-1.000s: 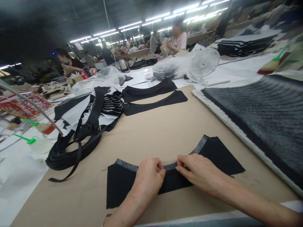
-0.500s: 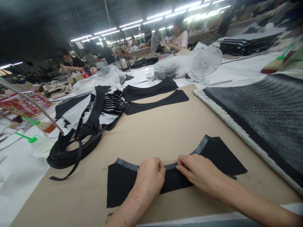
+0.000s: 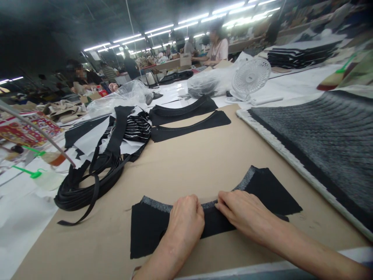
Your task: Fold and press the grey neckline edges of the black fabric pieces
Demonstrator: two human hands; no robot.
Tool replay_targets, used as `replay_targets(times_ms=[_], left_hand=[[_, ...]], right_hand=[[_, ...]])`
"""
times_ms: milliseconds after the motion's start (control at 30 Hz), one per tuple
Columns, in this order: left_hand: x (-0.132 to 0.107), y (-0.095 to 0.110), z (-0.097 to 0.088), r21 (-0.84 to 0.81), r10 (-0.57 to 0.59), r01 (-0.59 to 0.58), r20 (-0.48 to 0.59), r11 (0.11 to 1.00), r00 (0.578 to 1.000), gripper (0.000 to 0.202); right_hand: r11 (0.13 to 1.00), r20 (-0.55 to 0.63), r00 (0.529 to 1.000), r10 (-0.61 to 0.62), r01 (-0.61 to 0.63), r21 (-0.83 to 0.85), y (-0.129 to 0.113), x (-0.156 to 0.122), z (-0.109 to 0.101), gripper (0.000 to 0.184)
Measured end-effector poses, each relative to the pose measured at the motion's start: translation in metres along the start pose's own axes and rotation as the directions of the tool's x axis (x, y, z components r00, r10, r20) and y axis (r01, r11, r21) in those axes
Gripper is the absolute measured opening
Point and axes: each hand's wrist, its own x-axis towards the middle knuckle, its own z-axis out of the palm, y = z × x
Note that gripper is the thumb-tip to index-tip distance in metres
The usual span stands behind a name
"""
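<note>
A curved black fabric piece (image 3: 148, 229) with a speckled grey strip (image 3: 157, 203) along its concave edge lies flat in front of me. My left hand (image 3: 188, 216) is closed at the middle of that edge, its fingertips bent down and partly hidden. Just to its right, my right hand (image 3: 237, 208) pinches the same edge between thumb and fingers. A short stretch of the grey strip shows between the two hands. Two similar curved black pieces (image 3: 189, 126) lie farther back on the brown board (image 3: 186, 167).
Left stands a coil of black strips (image 3: 87, 194) beside squeeze bottles with green spouts (image 3: 36, 174). On the right lies a stack of ribbed grey-black sheets (image 3: 320, 144). A white fan (image 3: 252, 77) and clear plastic bags (image 3: 119, 97) are at the back. Co-workers (image 3: 217, 48) sit beyond.
The view has shifted slightly. My left hand has edged a little toward the right hand along the fabric edge. Both hands stay on the piece.
</note>
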Motion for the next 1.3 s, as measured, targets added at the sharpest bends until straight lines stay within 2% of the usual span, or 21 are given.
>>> replay_targets(times_ms=[167, 400, 667, 800, 933, 1033, 1100, 1167, 1233, 1300], left_hand=[[-0.001, 0.004, 0.001, 0.051, -0.002, 0.002, -0.010, 0.999, 1.000, 0.026], [-0.001, 0.009, 0.005, 0.199, -0.026, 0.029, -0.018, 0.980, 1.000, 0.020], [-0.008, 0.013, 0.012, 0.236, -0.035, 0.037, -0.015, 0.971, 0.999, 0.017], [-0.012, 0.013, 0.015, 0.244, -0.030, 0.041, -0.050, 0.969, 0.998, 0.013], [-0.013, 0.006, 0.012, 0.226, -0.030, 0.054, -0.109, 0.973, 0.994, 0.005], [-0.013, -0.002, 0.012, 0.222, 0.047, -0.006, -0.181, 0.975, 0.982, 0.001], [-0.011, -0.008, 0.016, 0.240, 0.165, -0.098, -0.275, 0.966, 0.947, 0.005], [-0.009, -0.014, 0.023, 0.270, 0.329, -0.243, -0.347, 0.932, 0.878, 0.012], [-0.006, -0.019, 0.033, 0.286, 0.510, -0.427, -0.374, 0.858, 0.775, 0.021], [-0.003, -0.024, 0.042, 0.314, 0.679, -0.603, -0.365, 0.733, 0.637, 0.030]], right_hand=[[0.999, 0.020, 0.999, 0.041, -0.041, -0.028, -0.007, 0.001, -0.006, 0.027], [0.994, 0.000, 0.997, 0.071, -0.071, -0.081, -0.011, 0.001, -0.002, 0.022], [0.989, -0.030, 0.992, 0.125, -0.127, -0.079, -0.011, -0.003, -0.002, 0.012], [0.984, -0.042, 0.985, 0.168, -0.170, -0.049, -0.007, -0.004, -0.003, 0.018], [0.990, -0.056, 0.989, 0.134, -0.136, -0.038, -0.004, -0.005, -0.003, 0.020], [0.992, -0.074, 0.990, 0.117, -0.120, -0.035, -0.002, -0.006, -0.003, 0.022], [0.992, -0.076, 0.990, 0.121, -0.124, -0.034, -0.002, -0.007, -0.003, 0.024], [0.992, -0.084, 0.989, 0.121, -0.124, -0.032, -0.002, -0.008, -0.003, 0.024], [0.992, -0.086, 0.989, 0.123, -0.125, -0.024, -0.003, -0.009, -0.003, 0.024], [0.993, -0.098, 0.989, 0.111, -0.114, -0.017, -0.005, -0.011, -0.002, 0.024]])
